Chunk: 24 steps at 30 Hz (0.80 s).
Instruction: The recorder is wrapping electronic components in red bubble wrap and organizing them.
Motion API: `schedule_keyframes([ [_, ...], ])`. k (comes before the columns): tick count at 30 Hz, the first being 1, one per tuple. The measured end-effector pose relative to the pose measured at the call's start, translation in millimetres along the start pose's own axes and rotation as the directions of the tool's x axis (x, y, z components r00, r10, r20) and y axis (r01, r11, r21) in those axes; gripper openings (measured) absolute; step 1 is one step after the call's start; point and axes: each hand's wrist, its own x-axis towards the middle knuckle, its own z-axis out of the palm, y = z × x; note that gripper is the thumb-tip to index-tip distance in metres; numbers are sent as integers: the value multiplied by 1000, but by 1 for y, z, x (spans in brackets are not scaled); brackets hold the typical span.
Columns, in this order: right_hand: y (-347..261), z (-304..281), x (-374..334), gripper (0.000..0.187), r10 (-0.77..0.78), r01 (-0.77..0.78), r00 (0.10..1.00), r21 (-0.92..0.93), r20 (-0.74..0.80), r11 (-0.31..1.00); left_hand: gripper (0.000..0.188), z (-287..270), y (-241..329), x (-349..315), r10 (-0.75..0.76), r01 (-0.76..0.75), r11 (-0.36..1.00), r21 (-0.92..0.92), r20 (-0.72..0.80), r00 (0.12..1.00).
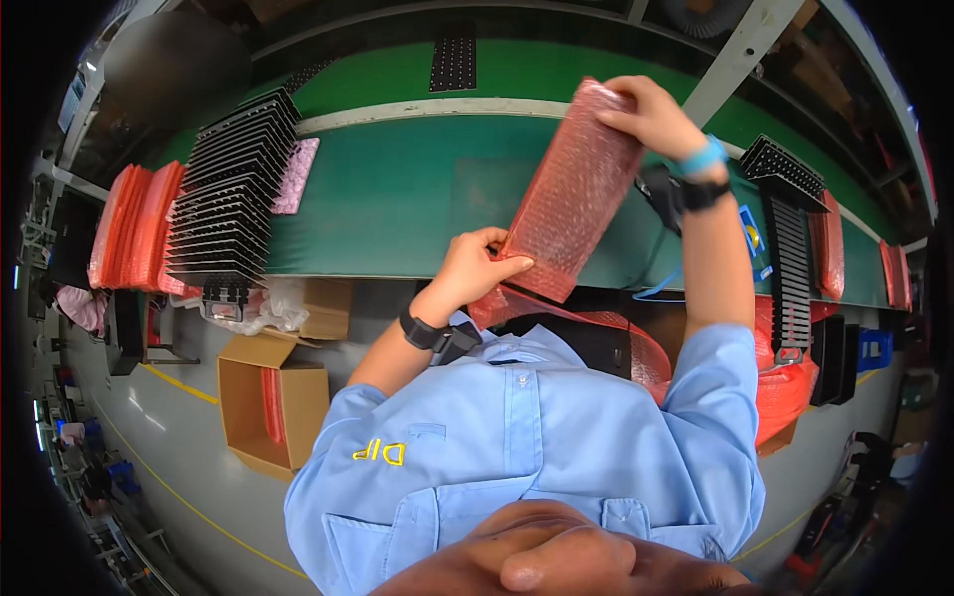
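A flat piece wrapped in red bubble wrap [576, 194] is held tilted over the green work surface. What lies inside the wrap is hidden. My left hand [472, 266] pinches its near left edge, thumb on top. At its far end my right hand [651, 117] grips the upper corner, fingers closed over the edge. A loose strip of bubble wrap [636, 343] trails from below the left hand across my lap to the right.
At left stand a rack of thin black boards [229, 189], several red bubble-wrapped packs [134, 226] and a pink bubble-wrap piece [296, 177]. Another black rack [790, 248] is at right. An open cardboard box [243, 392] sits on the floor. A perforated black board [453, 65] lies beyond the rail.
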Motion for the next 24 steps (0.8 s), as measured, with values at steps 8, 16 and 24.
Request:
schedule_keyframes([
  [8, -42, 20, -192, 39, 137, 25, 955, 529, -265, 848, 30, -67, 50, -40, 384, -352, 905, 240, -100, 918],
  [16, 5, 125, -218, 33, 280, 35, 908, 723, -311, 690, 28, -58, 61, -29, 429, -303, 783, 543, -118, 896],
  [24, 8, 118, -215, 31, 270, 30, 929, 779, -253, 626, 27, -45, 37, -29, 592, -501, 678, 538, 3, 806],
])
